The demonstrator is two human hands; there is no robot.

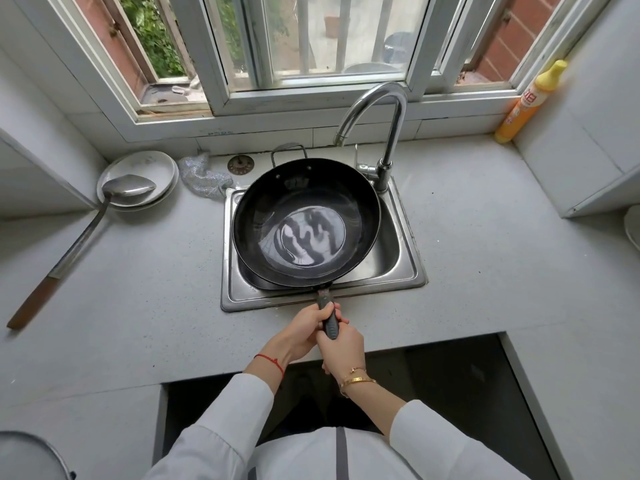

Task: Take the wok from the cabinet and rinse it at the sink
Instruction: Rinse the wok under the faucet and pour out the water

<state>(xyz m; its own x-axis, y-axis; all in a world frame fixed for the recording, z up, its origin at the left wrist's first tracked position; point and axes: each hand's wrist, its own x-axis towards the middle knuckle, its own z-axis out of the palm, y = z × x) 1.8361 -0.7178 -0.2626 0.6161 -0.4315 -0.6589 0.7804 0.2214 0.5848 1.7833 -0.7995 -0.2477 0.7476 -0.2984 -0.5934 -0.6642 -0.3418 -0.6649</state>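
While the grey counter spreads wide around it, the single steel sink sits at its middle, and every place below is told from that sink. One black wok fills most of the basin, its far rim reaching beyond the sink's back edge, a shallow pool of water shining in its bottom. One curved faucet rises from the sink's back right corner, its spout arching over the wok's far rim. Left of the sink lies one long ladle, its bowl resting on two stacked white plates. One yellow bottle stands far to the back right, against the wall. One silvery scouring mesh lies at the back left corner. Just in front of the sink, the left hand and right hand both have their fingers curled tight round the wok's dark handle.
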